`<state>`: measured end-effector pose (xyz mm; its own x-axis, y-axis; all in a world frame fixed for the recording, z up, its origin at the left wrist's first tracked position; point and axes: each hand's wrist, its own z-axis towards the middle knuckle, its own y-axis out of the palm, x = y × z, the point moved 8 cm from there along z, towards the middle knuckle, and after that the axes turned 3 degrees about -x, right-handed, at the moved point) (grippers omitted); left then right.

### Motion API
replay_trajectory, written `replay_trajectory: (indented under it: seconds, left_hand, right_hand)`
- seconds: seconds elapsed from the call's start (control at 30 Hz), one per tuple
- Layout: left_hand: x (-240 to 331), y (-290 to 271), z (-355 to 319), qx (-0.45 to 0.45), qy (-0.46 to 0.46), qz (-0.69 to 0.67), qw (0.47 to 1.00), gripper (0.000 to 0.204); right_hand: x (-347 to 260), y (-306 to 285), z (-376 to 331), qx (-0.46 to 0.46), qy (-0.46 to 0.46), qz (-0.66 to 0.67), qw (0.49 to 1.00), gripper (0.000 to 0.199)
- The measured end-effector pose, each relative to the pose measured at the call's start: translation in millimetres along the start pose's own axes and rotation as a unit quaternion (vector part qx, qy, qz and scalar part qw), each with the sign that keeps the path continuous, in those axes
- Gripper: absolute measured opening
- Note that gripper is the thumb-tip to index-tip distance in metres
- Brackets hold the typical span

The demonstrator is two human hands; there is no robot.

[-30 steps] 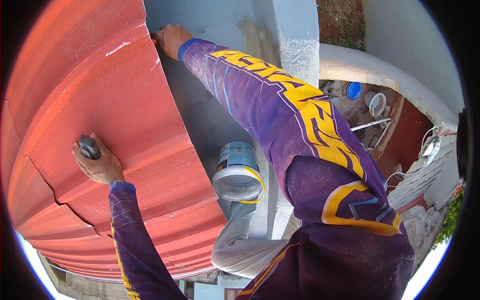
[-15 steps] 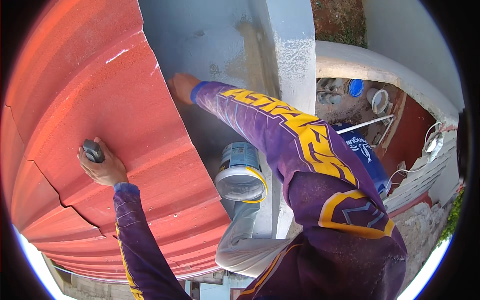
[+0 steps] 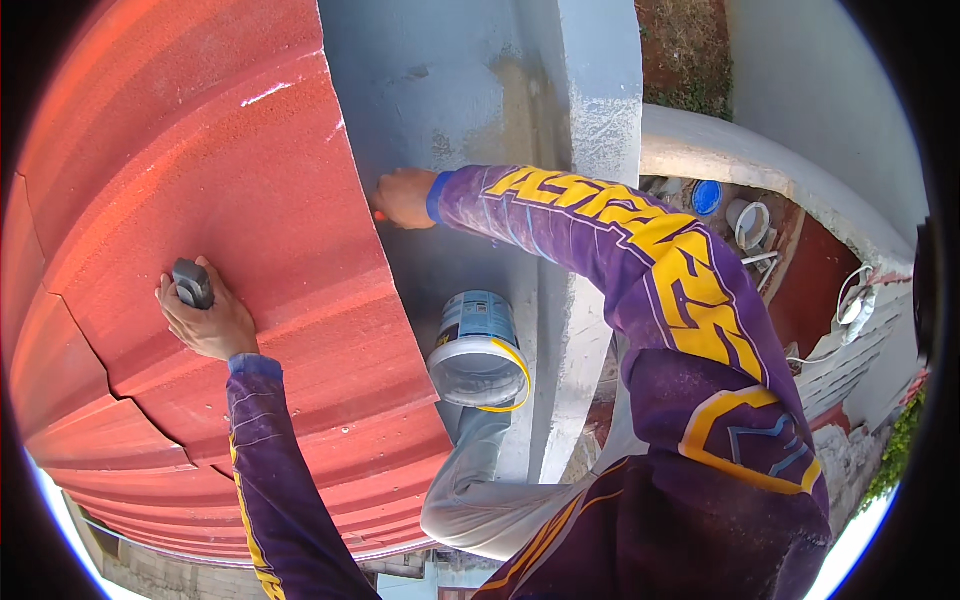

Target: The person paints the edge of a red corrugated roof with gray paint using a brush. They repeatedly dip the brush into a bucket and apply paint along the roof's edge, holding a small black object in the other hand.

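Observation:
My left hand (image 3: pixel 212 318) rests on the red corrugated roof sheet (image 3: pixel 300 250), its fingers and thumb closed round a small dark grey, block-shaped object (image 3: pixel 193 284). My right hand (image 3: pixel 404 198) is curled into a fist just beside the sheet's cut edge, low over the grey gutter channel (image 3: pixel 440 100). A bit of something orange (image 3: pixel 379 214) pokes out of that fist; the rest of it is hidden by the hand and the roof edge. Nearer to me, a paint bucket (image 3: pixel 480 350) with a blue label and a yellow-edged rim lies tilted, its mouth toward me, apart from both hands.
A pale parapet ledge (image 3: pixel 605 120) runs along the channel's right side. Beyond it, a drop leads to a lower yard with a blue lid (image 3: pixel 707 197), a white bucket (image 3: pixel 748 222) and a curved wall (image 3: pixel 740 140). My grey-clad leg (image 3: pixel 490 500) is bent below the bucket.
My right hand has drawn slightly nearer along the roof edge, and the orange bit now shows. The view has shifted a little; my left hand keeps its place on the sheet.

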<state>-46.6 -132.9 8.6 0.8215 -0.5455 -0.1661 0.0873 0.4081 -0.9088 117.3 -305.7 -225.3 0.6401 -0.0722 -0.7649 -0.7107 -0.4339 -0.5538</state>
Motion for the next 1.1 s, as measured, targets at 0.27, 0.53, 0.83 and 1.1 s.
replay_trajectory:
  seconds: [0.27, 0.53, 0.83, 1.1]
  left_hand:
    - [3, 0, 2, 0.003, -0.010, 0.003, 1.000, 0.045]
    - [-3, -1, -1, 0.004, -0.004, 0.006, 1.000, 0.046]
    - [-3, 6, -1, -0.002, -0.036, -0.018, 0.999, 0.044]
    - [-5, -1, -3, 0.011, -0.007, 0.010, 1.000, 0.047]
  right_hand:
    - [67, -150, 18, 0.313, 0.041, -0.185, 0.931, 0.022]
    - [8, -7, -30, 0.003, 0.012, 0.014, 1.000, 0.018]
    - [61, -113, -24, 0.245, 0.048, -0.102, 0.963, 0.017]
    - [44, -100, 12, 0.085, 0.099, 0.004, 0.991, 0.020]
